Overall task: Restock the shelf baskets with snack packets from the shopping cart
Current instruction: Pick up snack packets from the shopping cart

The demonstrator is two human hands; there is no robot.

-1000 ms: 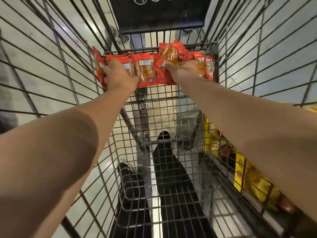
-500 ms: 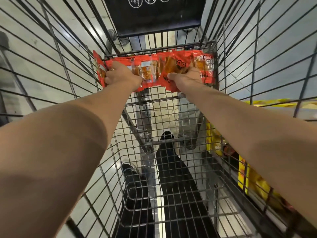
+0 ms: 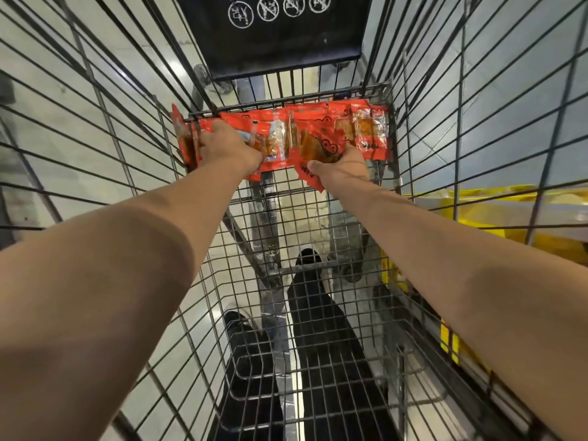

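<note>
Several red and orange snack packets point(image 3: 318, 125) lie in a row at the far end of the wire shopping cart point(image 3: 321, 214). My left hand point(image 3: 227, 148) lies over the left packets with its fingers curled into them. My right hand point(image 3: 342, 168) grips one packet point(image 3: 321, 148) near the middle, thumb on its lower edge. One more packet point(image 3: 183, 138) stands on edge against the cart's left wall. Both arms reach down the length of the cart.
The cart's wire walls rise close on both sides. A black flap with white icons point(image 3: 273, 30) hangs at the far end. Yellow shelving with packets point(image 3: 496, 218) shows through the right wall. Pale floor tiles and dark shoes show below the mesh.
The right hand's packet, raised a second ago, has come down into the row. Both hands have shifted slightly toward me along the packets.
</note>
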